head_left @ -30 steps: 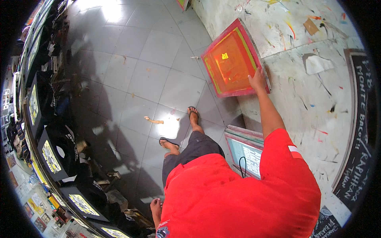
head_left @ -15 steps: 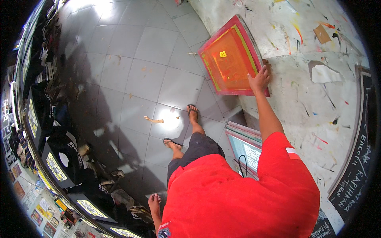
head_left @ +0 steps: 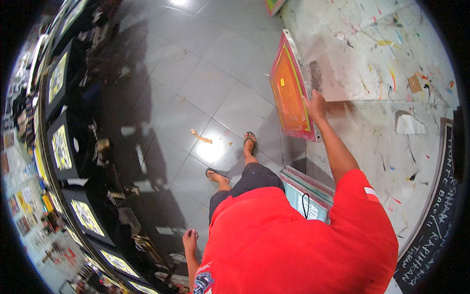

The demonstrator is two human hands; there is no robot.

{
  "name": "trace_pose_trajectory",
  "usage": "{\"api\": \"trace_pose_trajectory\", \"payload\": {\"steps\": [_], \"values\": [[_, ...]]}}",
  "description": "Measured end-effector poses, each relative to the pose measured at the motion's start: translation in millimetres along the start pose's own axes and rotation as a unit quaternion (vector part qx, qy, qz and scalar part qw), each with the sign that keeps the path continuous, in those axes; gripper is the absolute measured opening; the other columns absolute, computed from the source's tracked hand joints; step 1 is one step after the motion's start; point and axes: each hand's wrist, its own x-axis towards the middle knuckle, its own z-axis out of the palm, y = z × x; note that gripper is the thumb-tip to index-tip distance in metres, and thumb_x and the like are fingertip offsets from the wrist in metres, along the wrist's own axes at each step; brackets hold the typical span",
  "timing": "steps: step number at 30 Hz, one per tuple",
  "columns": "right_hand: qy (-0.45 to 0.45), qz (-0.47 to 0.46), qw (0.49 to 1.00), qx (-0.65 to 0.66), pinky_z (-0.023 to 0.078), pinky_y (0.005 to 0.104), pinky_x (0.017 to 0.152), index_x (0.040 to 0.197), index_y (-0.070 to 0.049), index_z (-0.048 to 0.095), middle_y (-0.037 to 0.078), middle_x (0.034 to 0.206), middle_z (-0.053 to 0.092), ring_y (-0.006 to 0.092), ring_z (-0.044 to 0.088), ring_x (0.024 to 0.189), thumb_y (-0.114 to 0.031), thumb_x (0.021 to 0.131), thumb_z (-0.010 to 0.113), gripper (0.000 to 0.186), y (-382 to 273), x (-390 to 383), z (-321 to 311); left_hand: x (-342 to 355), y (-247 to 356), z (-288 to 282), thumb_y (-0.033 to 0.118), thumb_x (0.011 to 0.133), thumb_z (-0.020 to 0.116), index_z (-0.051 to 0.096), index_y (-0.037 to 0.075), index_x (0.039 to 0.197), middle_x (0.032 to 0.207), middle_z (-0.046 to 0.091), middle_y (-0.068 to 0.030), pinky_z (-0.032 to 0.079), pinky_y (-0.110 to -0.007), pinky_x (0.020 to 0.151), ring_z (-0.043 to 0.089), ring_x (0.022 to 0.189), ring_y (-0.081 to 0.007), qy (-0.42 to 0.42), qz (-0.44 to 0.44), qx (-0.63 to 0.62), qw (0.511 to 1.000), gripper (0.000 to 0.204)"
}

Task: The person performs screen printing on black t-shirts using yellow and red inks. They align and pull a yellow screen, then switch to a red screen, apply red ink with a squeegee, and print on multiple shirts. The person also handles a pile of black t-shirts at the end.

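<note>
Gripping the pink-bordered screen-printing frame [head_left: 290,94] by its wall-side edge, the right hand [head_left: 316,105] is clasping the rail near its lower end, thumb lying toward the front face; the other fingers are largely hiding, so I cannot tell how deeply they are wrapping. The left hand [head_left: 191,240] is hanging beside the body, fingers loosely curling and apart from everything, with nothing showing in it.

The frame is standing out at a steep tilt just beside the paint-spattered wall [head_left: 362,73], above the gray tiled floor [head_left: 215,83]; whether any corner is touching either, I cannot tell. A stack of screens [head_left: 295,193] is leaning nearer the legs.

Judging by its build, the frame is probably being stiff and only moderately heavy, while the orange mesh with its yellow patch [head_left: 282,82] is likely being taut and easy to puncture or dent. Any wet ink could be making it slippery. The bare rail is offering the safest hold; gripping off-center is probably inviting twist, so mid-rail or two opposite rails would be steadying it better.
</note>
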Motion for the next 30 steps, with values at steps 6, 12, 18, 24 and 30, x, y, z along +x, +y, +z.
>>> {"api": "trace_pose_trajectory", "payload": {"steps": [6,12,18,24,30], "values": [[-0.059,-0.188,0.980,0.020,0.050,0.0462,0.071,0.089,0.000,0.062,0.022,0.083,0.065,0.0407,0.063,0.079,-0.035,0.074,0.072,0.040,-122.5,-31.9,-103.6,27.2,-49.7,17.7,0.024,0.093,0.062,0.062,-0.001,0.101,0.082,0.063,-0.0054,0.047,-0.025,0.061,0.058,0.068,-0.0116,0.007,0.072,-0.009,0.997,0.026],[-0.102,-0.401,0.901,0.131,0.048,0.0330,0.077,0.100,0.004,0.066,0.012,0.088,0.067,0.0157,0.060,0.084,-0.020,0.080,0.071,0.031,-232.7,-117.6,-260.1,81.0,-68.5,17.8,0.030,0.088,0.067,0.061,-0.003,0.107,0.100,0.066,-0.0153,0.049,-0.035,0.080,0.062,0.090,-0.0240,0.061,0.158,-0.007,0.986,0.038],[-0.220,-0.429,0.821,0.308,0.044,0.0306,0.094,0.119,0.004,0.060,0.008,0.113,0.065,0.0148,0.059,0.103,-0.027,0.084,0.070,0.048,-298.3,-173.1,-357.4,99.1,-44.5,-28.7,0.041,0.091,0.061,0.044,0.000,0.133,0.132,0.051,-0.0213,0.041,-0.037,0.097,0.050,0.120,-0.0319,0.151,0.153,-0.225,0.950,0.061],[-0.297,-0.454,0.741,0.395,0.044,0.0307,0.097,0.124,0.002,0.057,0.008,0.119,0.063,0.0165,0.060,0.107,-0.028,0.087,0.068,0.049,-338.3,-175.5,-315.6,16.4,-84.0,-76.5,0.070,0.093,0.026,0.034,0.010,0.144,0.145,0.038,-0.0137,0.029,-0.048,0.107,0.039,0.131,-0.0306,0.011,0.206,-0.469,0.859,0.079],[-0.493,-0.429,0.634,0.414,0.048,0.0301,0.091,0.122,0.003,0.058,0.008,0.115,0.065,0.0153,0.062,0.101,-0.024,0.091,0.062,0.041,-428.2,-219.9,-195.4,-86.4,-146.4,-74.1,0.061,0.097,0.032,0.039,0.006,0.139,0.135,0.051,-0.0104,0.039,-0.044,0.104,0.049,0.125,-0.0255,0.140,0.247,-0.645,0.710,0.070]]}}
